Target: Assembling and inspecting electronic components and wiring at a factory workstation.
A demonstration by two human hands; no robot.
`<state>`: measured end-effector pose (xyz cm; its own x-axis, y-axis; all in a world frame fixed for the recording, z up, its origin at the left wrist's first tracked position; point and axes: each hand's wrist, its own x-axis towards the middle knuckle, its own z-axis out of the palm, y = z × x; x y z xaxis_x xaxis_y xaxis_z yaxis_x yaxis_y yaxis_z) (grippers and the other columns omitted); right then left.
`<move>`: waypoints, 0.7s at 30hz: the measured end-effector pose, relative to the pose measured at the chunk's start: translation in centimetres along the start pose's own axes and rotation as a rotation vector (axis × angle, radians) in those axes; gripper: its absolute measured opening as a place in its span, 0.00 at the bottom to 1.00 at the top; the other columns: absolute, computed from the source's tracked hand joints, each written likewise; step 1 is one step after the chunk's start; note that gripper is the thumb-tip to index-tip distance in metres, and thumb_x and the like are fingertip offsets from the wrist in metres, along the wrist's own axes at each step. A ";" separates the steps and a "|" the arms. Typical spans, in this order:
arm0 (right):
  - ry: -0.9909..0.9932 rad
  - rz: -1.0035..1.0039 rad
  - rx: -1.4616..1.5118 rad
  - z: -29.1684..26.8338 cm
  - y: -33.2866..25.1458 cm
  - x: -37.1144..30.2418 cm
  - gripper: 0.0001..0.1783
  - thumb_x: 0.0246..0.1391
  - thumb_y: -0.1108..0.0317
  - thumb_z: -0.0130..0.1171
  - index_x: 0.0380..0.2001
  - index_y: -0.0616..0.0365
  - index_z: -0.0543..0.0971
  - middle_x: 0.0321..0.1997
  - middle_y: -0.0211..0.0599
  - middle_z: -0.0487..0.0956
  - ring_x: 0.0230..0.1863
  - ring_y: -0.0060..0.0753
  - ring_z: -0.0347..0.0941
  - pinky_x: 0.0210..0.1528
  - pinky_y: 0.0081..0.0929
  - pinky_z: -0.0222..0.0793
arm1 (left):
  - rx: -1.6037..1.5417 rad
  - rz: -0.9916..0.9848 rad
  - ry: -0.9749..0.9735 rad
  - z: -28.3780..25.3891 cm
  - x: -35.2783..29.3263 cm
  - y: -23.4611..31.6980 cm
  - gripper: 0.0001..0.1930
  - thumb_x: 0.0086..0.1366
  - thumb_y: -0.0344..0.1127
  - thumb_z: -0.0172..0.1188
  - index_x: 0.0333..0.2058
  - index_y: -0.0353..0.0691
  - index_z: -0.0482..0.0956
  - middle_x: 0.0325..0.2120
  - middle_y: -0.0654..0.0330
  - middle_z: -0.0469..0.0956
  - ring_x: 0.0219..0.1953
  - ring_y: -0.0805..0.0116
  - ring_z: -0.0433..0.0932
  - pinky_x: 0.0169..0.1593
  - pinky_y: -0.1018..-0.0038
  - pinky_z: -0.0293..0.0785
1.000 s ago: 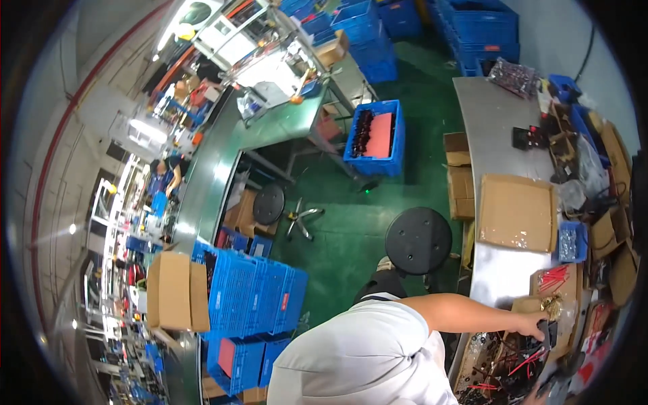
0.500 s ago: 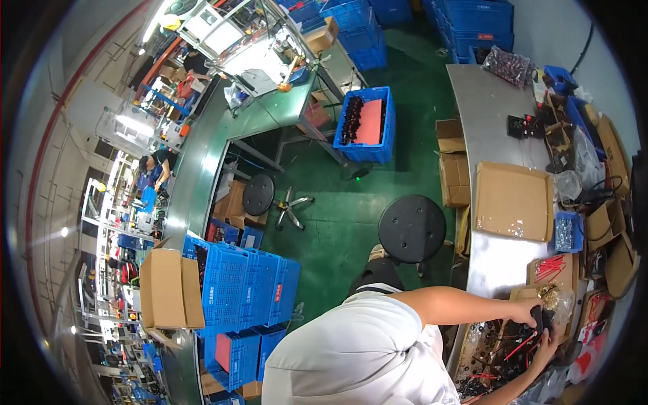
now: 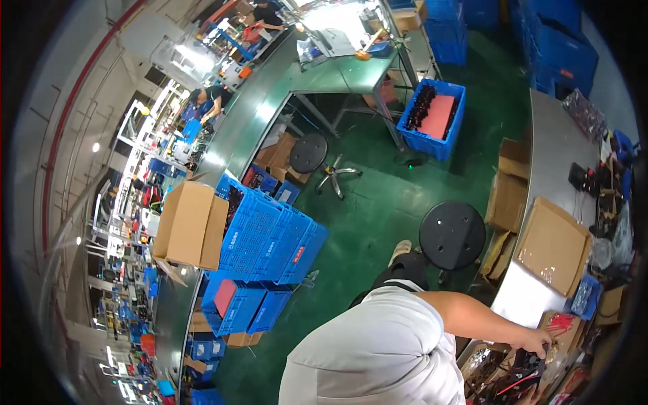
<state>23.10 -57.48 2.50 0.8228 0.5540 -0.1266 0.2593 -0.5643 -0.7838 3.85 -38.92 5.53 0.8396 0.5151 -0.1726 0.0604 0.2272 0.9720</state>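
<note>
My left hand (image 3: pixel 535 341) reaches over the right-hand bench, its fingers closed around the top of a small black part (image 3: pixel 530 362) whose exact kind I cannot make out. My right hand (image 3: pixel 530 394) is below it near the lower edge, only partly in view, close to the underside of the black part; its fingers are too hidden to read. A thin red piece (image 3: pixel 517 384) slants just beneath the part. Beside my left hand is a cardboard tray (image 3: pixel 559 341), with red sticks (image 3: pixel 559 324) lying in a box above it.
A shallow cardboard box lid (image 3: pixel 552 246) lies on the metal bench (image 3: pixel 540 165), with a blue bin (image 3: pixel 586 297) beside it. A black round stool (image 3: pixel 452 235) stands near the bench. Blue crates (image 3: pixel 266 236) are stacked to the left. Another blue crate (image 3: pixel 432 142) holds black parts.
My view has swung so that the room shifts right and the bench sits nearer the right rim. Both hands appear lower in the picture, and my right hand is now mostly cut off.
</note>
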 end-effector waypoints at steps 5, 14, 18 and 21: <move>0.068 -0.147 -0.159 0.3 -3.5 -0.8 0.25 0.58 0.59 0.56 0.49 0.71 0.72 0.48 0.55 0.75 0.47 0.47 0.72 0.51 0.37 0.65 | -0.806 -0.312 -0.254 -8.0 -6.9 2.7 0.13 0.54 0.28 0.61 0.39 0.39 0.76 0.31 0.60 0.77 0.35 0.66 0.76 0.40 0.67 0.74; 0.166 -0.315 -0.557 0.3 -11.3 -8.3 0.26 0.56 0.57 0.58 0.46 0.73 0.74 0.44 0.62 0.76 0.42 0.55 0.74 0.46 0.42 0.69 | -1.186 -0.397 -0.059 -16.4 -13.9 0.0 0.13 0.61 0.37 0.58 0.44 0.44 0.74 0.30 0.63 0.78 0.32 0.68 0.77 0.36 0.63 0.75; 0.166 -0.413 -0.674 3.8 -16.6 -12.2 0.22 0.59 0.60 0.53 0.44 0.74 0.74 0.44 0.62 0.76 0.40 0.56 0.74 0.45 0.41 0.69 | -1.294 -0.401 -0.092 -18.6 -15.5 -0.4 0.13 0.62 0.37 0.56 0.45 0.43 0.73 0.32 0.62 0.78 0.33 0.67 0.78 0.37 0.63 0.74; 0.166 -0.004 -0.426 4.9 -17.1 -14.0 0.21 0.60 0.62 0.53 0.48 0.70 0.74 0.46 0.59 0.76 0.44 0.53 0.73 0.46 0.39 0.68 | -1.343 -0.439 -0.137 -19.6 -16.7 -1.1 0.12 0.63 0.37 0.55 0.45 0.42 0.73 0.33 0.62 0.78 0.34 0.66 0.77 0.38 0.63 0.74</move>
<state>4.72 -52.56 14.75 0.8822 0.4709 0.0027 0.4194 -0.7830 -0.4593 -20.83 -31.60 4.17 0.9367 0.1333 -0.3237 -0.1599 0.9855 -0.0569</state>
